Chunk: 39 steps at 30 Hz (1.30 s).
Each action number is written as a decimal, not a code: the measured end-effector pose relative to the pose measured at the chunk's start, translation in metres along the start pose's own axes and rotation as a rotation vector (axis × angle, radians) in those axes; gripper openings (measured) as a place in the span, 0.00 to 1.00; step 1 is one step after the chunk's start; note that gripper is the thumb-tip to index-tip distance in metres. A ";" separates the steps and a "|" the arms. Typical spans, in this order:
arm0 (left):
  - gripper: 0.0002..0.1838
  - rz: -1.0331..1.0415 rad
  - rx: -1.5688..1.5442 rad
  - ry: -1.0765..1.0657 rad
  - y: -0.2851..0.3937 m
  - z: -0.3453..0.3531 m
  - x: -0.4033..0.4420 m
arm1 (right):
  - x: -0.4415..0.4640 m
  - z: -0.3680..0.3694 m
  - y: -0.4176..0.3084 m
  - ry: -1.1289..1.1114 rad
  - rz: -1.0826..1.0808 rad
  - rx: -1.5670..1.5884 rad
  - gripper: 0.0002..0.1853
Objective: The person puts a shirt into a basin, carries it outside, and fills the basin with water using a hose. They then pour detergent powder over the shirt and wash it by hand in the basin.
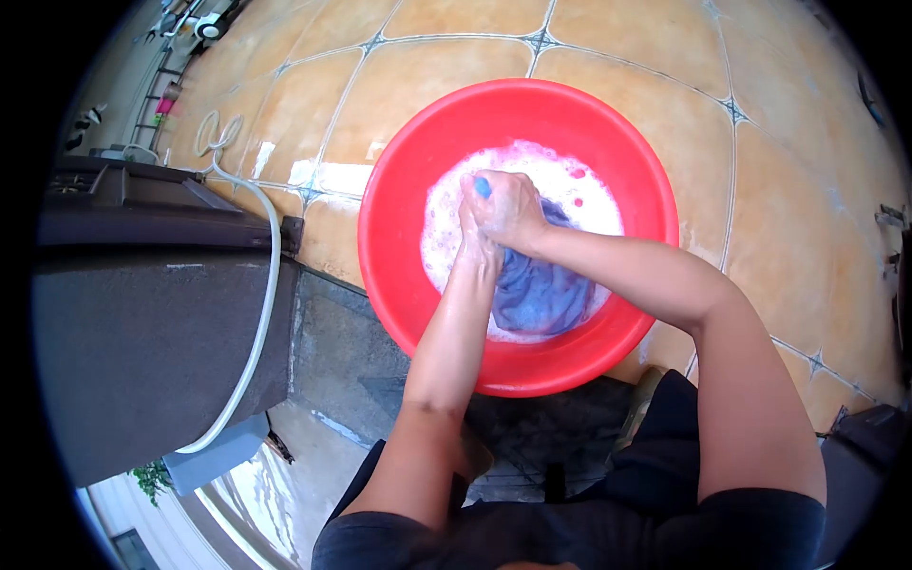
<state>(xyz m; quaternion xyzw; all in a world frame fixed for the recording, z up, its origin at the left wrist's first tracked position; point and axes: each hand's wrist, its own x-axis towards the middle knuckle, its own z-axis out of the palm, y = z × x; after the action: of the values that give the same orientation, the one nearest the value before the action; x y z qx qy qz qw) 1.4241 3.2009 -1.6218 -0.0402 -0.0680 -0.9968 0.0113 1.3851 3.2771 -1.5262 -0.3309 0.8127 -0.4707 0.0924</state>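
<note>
A large red basin [394, 190] holds white, foamy water, and a wet blue cloth [541, 296] lies bunched in it. Over the suds, my right hand [516, 211] is closed around a gathered part of the cloth, and a small blue bit pokes out by the fingers. Pressed against it is my left hand [475, 226], wet and also closed on the cloth. Its fingers are partly hidden behind my right hand. The rest of the cloth spreads below my hands in the foam.
Orange floor tiles [456, 66] surround the basin, with wet patches to the left. A pale hose [273, 285] runs over a dark brown block [161, 351] at the left. My shoe [638, 404] is close to the basin's near side.
</note>
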 end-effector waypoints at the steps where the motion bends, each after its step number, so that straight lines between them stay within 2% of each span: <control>1: 0.18 -0.002 0.113 0.370 -0.005 0.033 0.005 | 0.020 -0.010 0.010 0.036 0.063 -0.049 0.18; 2: 0.19 -0.002 0.217 0.744 -0.011 0.068 0.007 | 0.035 -0.022 0.025 0.065 0.132 -0.103 0.19; 3: 0.21 -0.067 0.350 0.847 -0.010 0.104 -0.004 | 0.044 -0.029 0.049 0.012 0.146 -0.106 0.21; 6: 0.25 -0.053 0.477 0.861 0.037 0.073 -0.021 | 0.049 -0.044 0.094 -0.235 0.180 -0.159 0.27; 7: 0.24 0.068 0.624 0.942 0.048 0.071 -0.020 | 0.051 -0.052 0.103 -0.322 0.185 -0.191 0.30; 8: 0.29 0.093 0.941 0.903 0.067 0.039 -0.027 | 0.050 -0.053 0.119 -0.261 0.178 -0.246 0.31; 10: 0.36 0.029 2.034 1.331 0.068 0.013 -0.026 | 0.043 -0.031 0.160 -0.145 0.162 -0.351 0.38; 11: 0.42 -0.153 2.175 1.303 0.061 0.000 -0.026 | 0.029 -0.005 0.178 -0.178 0.080 -0.563 0.42; 12: 0.45 -0.235 2.535 1.199 0.051 -0.029 -0.031 | 0.009 0.010 0.168 -0.330 0.031 -0.725 0.41; 14: 0.45 -0.255 2.858 0.957 0.036 -0.071 -0.038 | -0.009 0.030 0.157 -0.747 -0.141 -0.789 0.36; 17: 0.42 -0.210 3.125 0.561 0.042 -0.072 -0.045 | 0.025 -0.003 0.142 -0.810 -0.351 -0.815 0.32; 20: 0.40 -0.238 2.685 0.876 0.048 -0.046 -0.031 | 0.020 0.039 0.157 -0.297 -0.010 -1.012 0.30; 21: 0.40 -0.182 2.464 1.135 0.044 -0.043 -0.028 | 0.014 0.051 0.153 -0.407 0.050 -0.957 0.29; 24: 0.38 0.107 1.969 1.334 0.055 -0.060 -0.034 | 0.009 0.042 0.162 -0.768 -0.552 -0.763 0.28; 25: 0.40 0.121 1.931 1.360 0.060 -0.063 -0.036 | 0.017 0.019 0.127 -0.684 -0.268 -0.691 0.25; 27: 0.45 0.086 1.380 1.207 0.069 -0.065 -0.034 | 0.036 0.049 0.157 -0.369 0.176 -0.292 0.22; 28: 0.47 0.074 1.104 1.104 0.067 -0.053 -0.027 | 0.046 0.047 0.150 -0.201 0.385 -0.099 0.21; 29: 0.42 0.138 0.826 1.122 0.057 -0.042 -0.015 | 0.041 0.057 0.137 -0.147 0.219 -0.032 0.18; 31: 0.39 0.052 0.464 0.802 0.059 -0.053 -0.018 | 0.011 0.061 0.071 -0.169 0.035 0.066 0.16; 32: 0.38 0.005 0.290 0.647 0.060 -0.058 -0.023 | -0.015 0.056 0.041 -0.080 -0.169 -0.073 0.15; 33: 0.37 0.071 0.303 0.663 0.056 -0.058 -0.026 | -0.033 0.052 0.023 -0.048 -0.336 -0.118 0.11; 36: 0.33 0.255 0.344 0.688 0.025 -0.053 -0.023 | -0.063 0.051 0.004 -0.021 -0.324 -0.032 0.11; 37: 0.31 0.318 0.359 0.696 0.014 -0.051 -0.022 | -0.053 0.047 0.014 -0.018 -0.295 -0.088 0.16; 39: 0.28 0.395 0.389 0.733 0.002 -0.039 -0.020 | -0.007 0.040 0.042 0.067 -0.105 -0.039 0.18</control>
<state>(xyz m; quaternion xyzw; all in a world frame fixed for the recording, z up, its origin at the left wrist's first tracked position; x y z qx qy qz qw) 1.4409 3.1937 -1.6615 0.3055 -0.2365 -0.8928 0.2316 1.3901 3.2679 -1.5830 -0.3589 0.8057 -0.4700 0.0338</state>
